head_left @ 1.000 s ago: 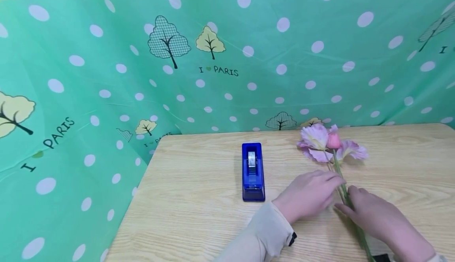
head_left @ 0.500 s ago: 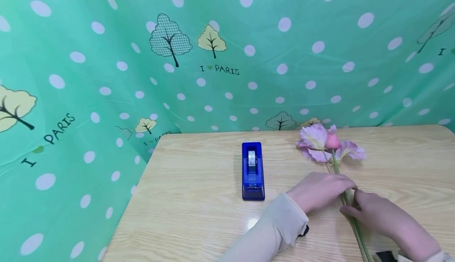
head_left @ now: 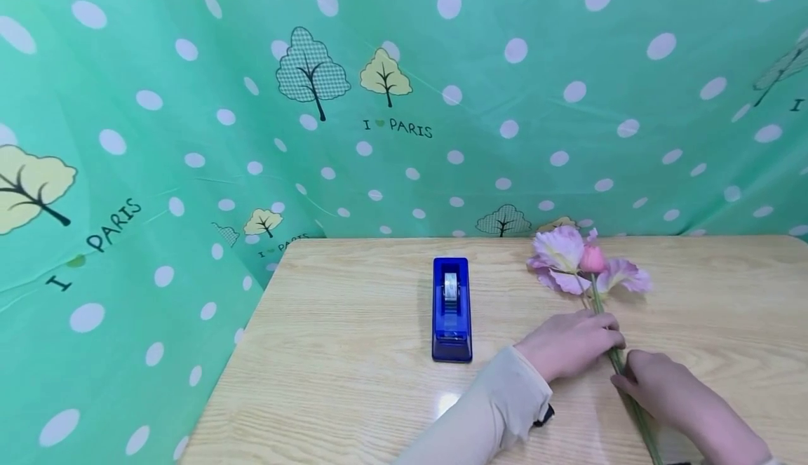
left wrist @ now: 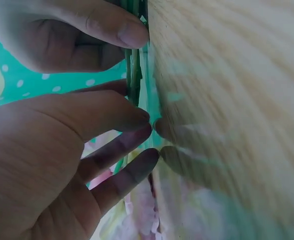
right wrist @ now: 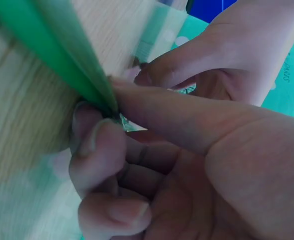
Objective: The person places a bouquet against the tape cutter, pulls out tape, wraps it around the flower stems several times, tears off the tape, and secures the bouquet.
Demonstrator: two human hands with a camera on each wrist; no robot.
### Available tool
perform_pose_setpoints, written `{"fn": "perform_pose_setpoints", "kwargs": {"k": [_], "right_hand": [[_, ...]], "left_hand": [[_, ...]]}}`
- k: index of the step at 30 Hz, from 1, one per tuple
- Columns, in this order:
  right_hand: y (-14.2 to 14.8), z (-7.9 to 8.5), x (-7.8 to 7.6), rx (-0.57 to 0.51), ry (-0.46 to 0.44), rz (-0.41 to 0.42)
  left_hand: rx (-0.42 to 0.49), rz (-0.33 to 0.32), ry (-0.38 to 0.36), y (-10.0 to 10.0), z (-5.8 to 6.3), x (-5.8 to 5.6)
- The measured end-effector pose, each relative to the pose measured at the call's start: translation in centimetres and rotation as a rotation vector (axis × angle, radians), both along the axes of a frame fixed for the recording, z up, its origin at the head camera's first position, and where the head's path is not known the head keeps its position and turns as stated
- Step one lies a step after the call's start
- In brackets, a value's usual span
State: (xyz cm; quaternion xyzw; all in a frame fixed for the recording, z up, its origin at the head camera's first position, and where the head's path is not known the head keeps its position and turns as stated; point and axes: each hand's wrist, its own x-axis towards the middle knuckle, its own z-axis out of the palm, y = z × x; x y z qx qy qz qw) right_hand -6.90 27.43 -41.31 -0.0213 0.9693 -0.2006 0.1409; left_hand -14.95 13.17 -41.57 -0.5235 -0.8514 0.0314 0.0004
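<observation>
Several flowers lie together on the right of the table, with pale purple blooms (head_left: 559, 249) and a pink bud (head_left: 592, 259) at the far end. Their green stems (head_left: 642, 426) run toward the near edge. My left hand (head_left: 571, 342) holds the stems below the blooms, thumb and fingers around them. Just nearer to me, my right hand (head_left: 669, 388) pinches the same stems between thumb and fingers. In the right wrist view the stems (right wrist: 61, 55) pass under the thumb. The left wrist view shows left fingertips (left wrist: 147, 156) close to the tabletop.
A blue tape dispenser (head_left: 452, 311) with a roll of clear tape stands left of the hands. Behind the wooden table (head_left: 328, 353) hangs a green dotted cloth (head_left: 404, 100) printed with trees, which also covers the left side.
My left hand has shifted right along the stems toward the right hand, then drawn back slightly. The right hand has slid a little nearer to me. The dispenser stays in place.
</observation>
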Motion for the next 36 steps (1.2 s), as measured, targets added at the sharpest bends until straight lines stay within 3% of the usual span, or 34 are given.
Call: {"fn": "perform_pose_setpoints", "kwargs": {"k": [3, 10, 17, 27, 31, 36], "right_hand": [[0.1, -0.3, 0.1, -0.007, 0.007, -0.006], [-0.2, -0.2, 0.4, -0.081, -0.104, -0.065], [-0.4, 0.2, 0.8, -0.103, -0.043, -0.037], [-0.2, 0.6, 0.6, -0.069, 0.040, 0.003], [-0.5, 0.9, 0.5, -0.053, 0.069, 0.020], [-1.1, 1.5, 0.5, -0.074, 0.036, 0.018]], "left_hand": [[-0.002, -0.009, 0.003, 0.0, -0.1, 0.1], [0.008, -0.005, -0.010, 0.0, -0.2, 0.2], [0.053, 0.007, -0.038, -0.1, -0.1, 0.0], [0.115, -0.027, 0.061, 0.0, 0.1, -0.1], [0.164, 0.000, 0.117, -0.2, 0.3, -0.3], [0.196, 0.058, 0.197, -0.7, 0.6, -0.6]]}}
